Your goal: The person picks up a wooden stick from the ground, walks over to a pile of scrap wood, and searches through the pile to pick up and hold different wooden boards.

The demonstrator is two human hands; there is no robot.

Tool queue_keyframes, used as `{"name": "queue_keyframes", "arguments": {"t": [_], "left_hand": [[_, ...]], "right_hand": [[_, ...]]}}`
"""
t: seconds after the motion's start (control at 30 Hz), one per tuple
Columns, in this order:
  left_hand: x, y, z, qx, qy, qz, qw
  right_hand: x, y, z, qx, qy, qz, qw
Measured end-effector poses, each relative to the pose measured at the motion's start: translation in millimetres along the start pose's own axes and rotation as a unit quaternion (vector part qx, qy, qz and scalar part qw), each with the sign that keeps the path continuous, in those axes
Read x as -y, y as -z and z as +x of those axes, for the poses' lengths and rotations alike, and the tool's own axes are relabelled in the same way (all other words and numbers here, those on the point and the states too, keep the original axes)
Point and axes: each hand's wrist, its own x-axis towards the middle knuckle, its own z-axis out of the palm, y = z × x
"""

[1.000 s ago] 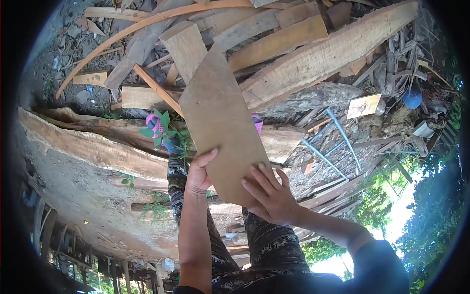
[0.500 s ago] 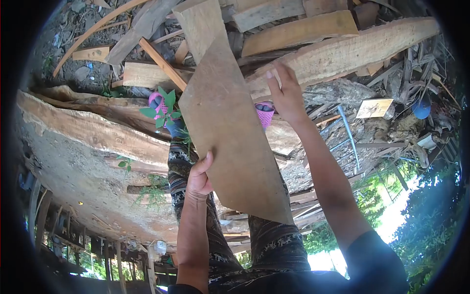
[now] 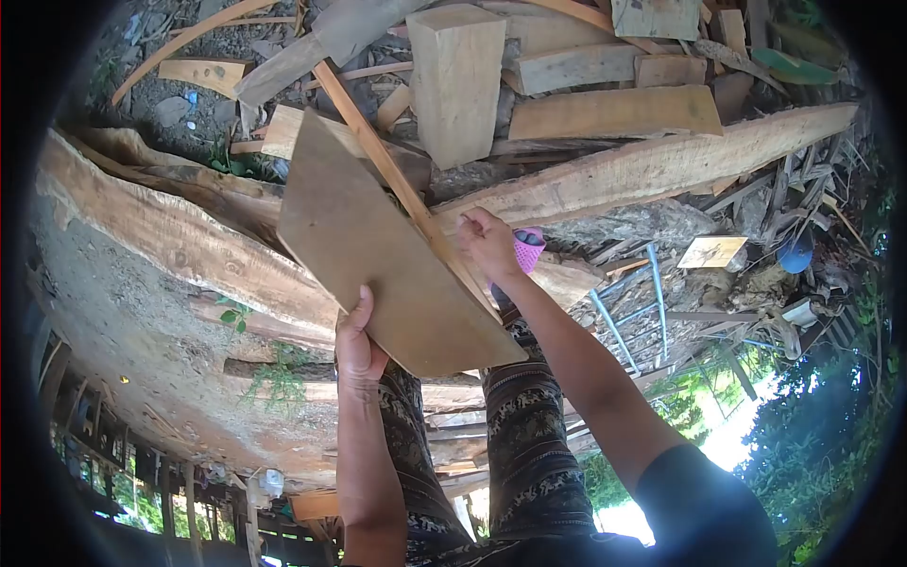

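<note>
A flat, brown wooden board (image 3: pixel 378 269) with slanted ends is held up in front of my legs, its top leaning left. My left hand (image 3: pixel 359 345) grips its lower left edge, thumb on the face and the other fingers hidden behind. Just off the board's right edge, my right hand (image 3: pixel 491 248) has its fingers curled together; whether something small is in them I cannot make out. A narrow orange-brown wood strip (image 3: pixel 373 142) passes between the board and my right hand, partly covered by the board.
A thick wood block (image 3: pixel 458 85) lies ahead, with a short plank (image 3: pixel 614 113) right of it. Long rough-edged slabs stretch right (image 3: pixel 661 156) and left (image 3: pixel 189 246). A pink shoe (image 3: pixel 529 248) shows beyond my right hand. A blue metal frame (image 3: pixel 657 302) lies at the right.
The board has tilted, its top swinging left, which uncovers the thick block and more of the strip. My right hand has moved down and left, its fingers now curled in.
</note>
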Motion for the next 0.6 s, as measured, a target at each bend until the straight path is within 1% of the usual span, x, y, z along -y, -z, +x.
{"name": "queue_keyframes", "arguments": {"t": [0.03, 0.07, 0.1, 0.13, 0.17, 0.2, 0.23, 0.27, 0.3, 0.33, 0.37, 0.4, 0.43, 0.47, 0.5, 0.57, 0.6], "left_hand": [[-5, 9, 2, 0.002, -0.003, -0.003, 1.0], [-12, 18, 2, -0.033, -0.028, -0.011, 0.999], [-18, 28, 4, -0.069, -0.053, -0.02, 0.996], [-24, 39, 5, -0.068, -0.044, -0.049, 0.996], [-28, 46, 6, -0.075, -0.05, -0.052, 0.995], [-31, 52, 8, -0.089, -0.061, -0.067, 0.992], [-35, 57, 9, -0.103, -0.075, -0.083, 0.988], [-41, 56, 8, -0.108, -0.076, -0.122, 0.984], [-46, 58, 9, -0.114, -0.088, -0.128, 0.981], [-51, 61, 9, -0.108, -0.085, -0.153, 0.979], [-56, 64, 8, -0.1, -0.08, -0.18, 0.975], [-60, 69, 9, -0.085, -0.095, -0.184, 0.975], [-66, 70, 7, -0.085, -0.102, -0.198, 0.971], [-74, 71, 3, -0.049, -0.093, -0.215, 0.971], [-83, 71, -1, -0.011, -0.087, -0.231, 0.969], [-95, 69, -9, 0.014, -0.104, -0.258, 0.96], [-101, 68, -14, 0.033, -0.109, -0.269, 0.957]], "right_hand": [[-6, -11, 14, -0.067, 0.116, -0.119, 0.984], [-5, -19, 27, -0.039, 0.082, -0.147, 0.985], [-5, -31, 39, -0.035, 0.085, -0.148, 0.985], [-5, -45, 50, -0.07, 0.13, -0.242, 0.959], [-1, -61, 57, -0.101, 0.176, -0.331, 0.921], [4, -73, 64, -0.077, 0.126, -0.377, 0.914], [9, -84, 68, -0.066, 0.133, -0.375, 0.915], [14, -93, 73, -0.032, 0.075, -0.445, 0.892], [15, -99, 78, -0.001, 0.018, -0.512, 0.859], [18, -103, 81, 0.007, 0.029, -0.515, 0.857], [10, -101, 86, 0.007, 0.014, -0.499, 0.866], [7, -97, 90, 0.005, -0.001, -0.486, 0.874], [7, -92, 88, 0.008, 0.009, -0.496, 0.868], [8, -84, 76, -0.022, 0.052, -0.455, 0.889], [17, -74, 64, -0.051, 0.099, -0.411, 0.905], [50, -47, 35, -0.017, 0.053, -0.304, 0.951], [65, -30, 21, -0.014, 0.08, -0.341, 0.937]]}}
